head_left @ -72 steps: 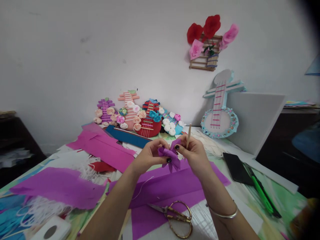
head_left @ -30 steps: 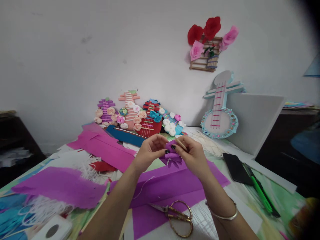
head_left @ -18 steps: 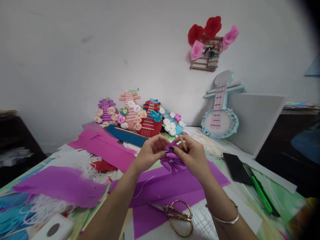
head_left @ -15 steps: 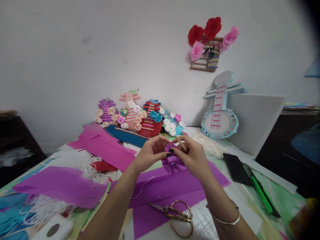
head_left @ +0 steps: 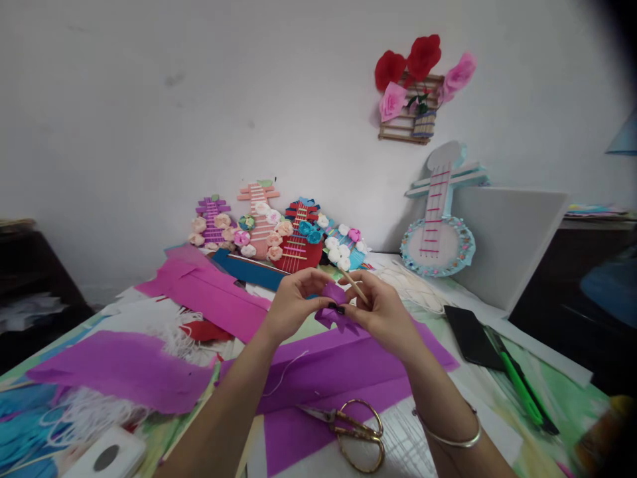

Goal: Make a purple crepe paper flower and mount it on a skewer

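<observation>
A small gathered piece of purple crepe paper [head_left: 328,318] is pinched between my two hands, above the table. My left hand [head_left: 297,302] grips its left side with thumb and fingers. On the other side my right hand [head_left: 381,312] pinches the same paper, its thumb close to the left thumb. A thin wooden stick [head_left: 353,285] is also held among the right fingers, slanting up to the left. Below the hands lies a wide sheet of purple crepe paper [head_left: 343,372], with gold-handled scissors [head_left: 359,435] resting partly on it.
Pink crepe paper [head_left: 213,295] and another purple sheet [head_left: 124,372] lie left, near white string [head_left: 89,415]. A black phone [head_left: 472,335] and a green cutter [head_left: 520,382] lie right. Decorated paper instruments [head_left: 298,245] lean against the wall, a larger pale blue one [head_left: 438,242] at right.
The purple paper has turned and shifted slightly left between my fingers. Its gathered strips now point more to the right, and both thumbs have come closer together.
</observation>
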`<state>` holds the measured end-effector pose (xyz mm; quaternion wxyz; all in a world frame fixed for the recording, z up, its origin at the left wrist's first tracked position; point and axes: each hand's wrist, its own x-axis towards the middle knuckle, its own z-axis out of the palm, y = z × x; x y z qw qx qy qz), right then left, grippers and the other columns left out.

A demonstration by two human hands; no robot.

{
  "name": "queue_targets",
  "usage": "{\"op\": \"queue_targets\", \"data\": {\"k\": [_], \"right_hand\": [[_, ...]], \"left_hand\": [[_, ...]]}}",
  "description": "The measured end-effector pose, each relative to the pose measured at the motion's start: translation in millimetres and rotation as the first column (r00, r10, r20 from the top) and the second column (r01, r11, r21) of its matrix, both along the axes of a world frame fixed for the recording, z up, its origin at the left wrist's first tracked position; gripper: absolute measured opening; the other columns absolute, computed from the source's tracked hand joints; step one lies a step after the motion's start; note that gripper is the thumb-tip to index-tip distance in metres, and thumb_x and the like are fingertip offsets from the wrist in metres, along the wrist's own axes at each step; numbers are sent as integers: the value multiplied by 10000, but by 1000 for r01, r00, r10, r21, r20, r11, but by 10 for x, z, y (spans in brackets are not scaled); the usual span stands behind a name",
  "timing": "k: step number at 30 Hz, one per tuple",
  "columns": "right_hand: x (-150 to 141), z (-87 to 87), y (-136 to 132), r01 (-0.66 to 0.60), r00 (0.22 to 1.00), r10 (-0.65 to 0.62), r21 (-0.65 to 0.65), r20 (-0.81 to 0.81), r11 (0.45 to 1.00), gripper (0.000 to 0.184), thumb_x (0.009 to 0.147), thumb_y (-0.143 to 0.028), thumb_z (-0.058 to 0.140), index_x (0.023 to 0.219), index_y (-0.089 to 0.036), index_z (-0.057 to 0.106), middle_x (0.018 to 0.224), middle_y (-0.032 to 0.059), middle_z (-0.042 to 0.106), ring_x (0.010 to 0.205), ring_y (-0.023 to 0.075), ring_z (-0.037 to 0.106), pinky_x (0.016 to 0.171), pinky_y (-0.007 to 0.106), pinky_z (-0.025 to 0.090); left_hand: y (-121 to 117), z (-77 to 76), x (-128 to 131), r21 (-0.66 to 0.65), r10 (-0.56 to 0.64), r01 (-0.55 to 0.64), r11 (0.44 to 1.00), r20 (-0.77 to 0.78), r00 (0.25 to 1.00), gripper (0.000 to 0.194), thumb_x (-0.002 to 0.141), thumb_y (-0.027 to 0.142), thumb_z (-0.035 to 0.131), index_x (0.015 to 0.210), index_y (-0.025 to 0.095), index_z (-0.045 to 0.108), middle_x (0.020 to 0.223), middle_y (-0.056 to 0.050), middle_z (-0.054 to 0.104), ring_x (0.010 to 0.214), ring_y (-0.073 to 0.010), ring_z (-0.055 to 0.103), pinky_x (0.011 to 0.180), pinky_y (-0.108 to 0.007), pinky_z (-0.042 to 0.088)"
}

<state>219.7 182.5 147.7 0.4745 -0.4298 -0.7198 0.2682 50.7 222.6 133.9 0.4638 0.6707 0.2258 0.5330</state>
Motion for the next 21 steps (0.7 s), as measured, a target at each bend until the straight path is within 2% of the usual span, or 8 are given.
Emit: {"op": "queue_targets", "data": {"k": [6,9,14,17,21], "right_hand": [[21,-29,22,9,998,-11,37,67,999,303,703,-163,640,987,-209,545,648,-47,588,476,78,350,450,200,264],[26,-27,17,32,981,-56,130,186,991,241,741,-171,621,975,-210,573,629,-45,577,508,92,405,485,209,284],[75,6,11,43,879,-199,343,433,938,186,880,-277,523,1031,-226,620,866,28,657,749,149,564,638,248,368],[101,1,18,76,800,-300,407,520,910,242,938,-279,422,953,-235,659,814,29,649,772,159,570,655,258,365],[106,-31,38,111,743,-405,499,532,859,226,925,-276,463,893,-221,681,744,28,636,755,160,571,661,259,360]], "left_hand": [[-41,51,-17,-18,-47,45,999,-107,993,279,666,121,718,928,119,622,809,-54,677,742,-160,640,637,-244,491],[-40,60,-33,-52,-53,47,998,-128,990,259,669,130,715,914,118,633,809,-53,689,728,-151,647,636,-238,499],[-11,40,-40,-131,-36,21,991,-108,993,216,665,180,730,855,115,651,822,-63,710,749,-172,677,675,-266,538],[-10,30,-35,-151,-28,9,989,-121,992,239,656,194,740,871,121,666,828,-54,712,756,-176,685,685,-268,550],[-31,30,-28,-136,-50,34,990,-118,992,234,653,196,745,866,128,679,851,-52,712,819,-188,688,747,-275,551]]}}
